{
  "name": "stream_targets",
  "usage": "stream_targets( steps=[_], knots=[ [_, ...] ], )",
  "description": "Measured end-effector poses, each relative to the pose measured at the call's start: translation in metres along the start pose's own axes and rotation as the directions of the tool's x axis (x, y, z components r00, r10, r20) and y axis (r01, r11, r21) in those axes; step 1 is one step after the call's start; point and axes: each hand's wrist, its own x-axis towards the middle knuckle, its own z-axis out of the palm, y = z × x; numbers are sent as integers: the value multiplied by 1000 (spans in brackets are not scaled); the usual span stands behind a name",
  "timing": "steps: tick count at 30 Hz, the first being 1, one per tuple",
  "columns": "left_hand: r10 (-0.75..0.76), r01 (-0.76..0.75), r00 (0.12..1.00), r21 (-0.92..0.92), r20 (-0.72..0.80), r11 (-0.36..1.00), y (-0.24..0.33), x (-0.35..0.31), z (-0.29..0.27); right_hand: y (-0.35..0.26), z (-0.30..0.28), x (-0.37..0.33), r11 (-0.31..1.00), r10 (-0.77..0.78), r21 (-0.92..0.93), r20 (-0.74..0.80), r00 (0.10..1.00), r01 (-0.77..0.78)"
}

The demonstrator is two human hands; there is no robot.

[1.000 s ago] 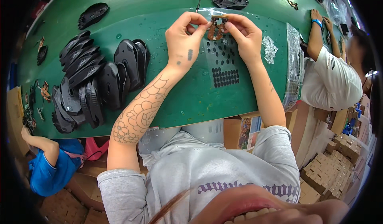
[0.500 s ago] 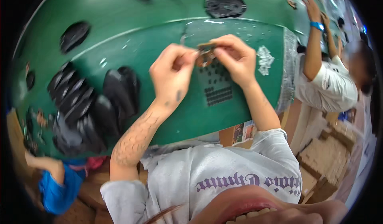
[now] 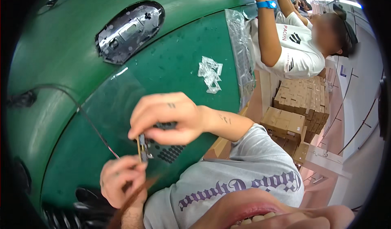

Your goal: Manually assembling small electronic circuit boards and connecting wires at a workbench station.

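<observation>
A small circuit board (image 3: 141, 148) with dark parts on its face stands on edge between my two hands, near the lower left. My right hand (image 3: 173, 117) pinches its upper end between thumb and fingers. At the lower end, the fingertips of my left hand (image 3: 124, 178) close on it. A thin dark cable (image 3: 91, 125) runs from the left to my left hand; where it ends is hidden by the fingers. Under my right hand lies a clear sheet with rows of small black pads (image 3: 171, 153), partly covered.
A black mouse-shaped shell (image 3: 130, 31) lies on the green table (image 3: 183, 45). Crumpled clear film scraps (image 3: 210, 74) lie near a clear plastic strip (image 3: 240, 49). Dark shells (image 3: 61, 219) sit at lower left. A co-worker (image 3: 281, 45) with a blue wristband is beyond; cardboard boxes (image 3: 301, 100) are stacked at right.
The view has swung right, so my hands and the board appear lower and farther left. The board has turned on edge, and both hands still hold it.
</observation>
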Motion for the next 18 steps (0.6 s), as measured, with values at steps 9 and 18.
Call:
stream_targets(
  steps=[9,18],
  knots=[
    [-46,48,996,20,-78,999,-3,-5,1,6,4,-1,994,-92,-60,20,996,93],
    [-6,4,994,-16,-110,1000,-9,-6,-9,1,9,-4,997,-69,-30,68,995,71]
  ],
)
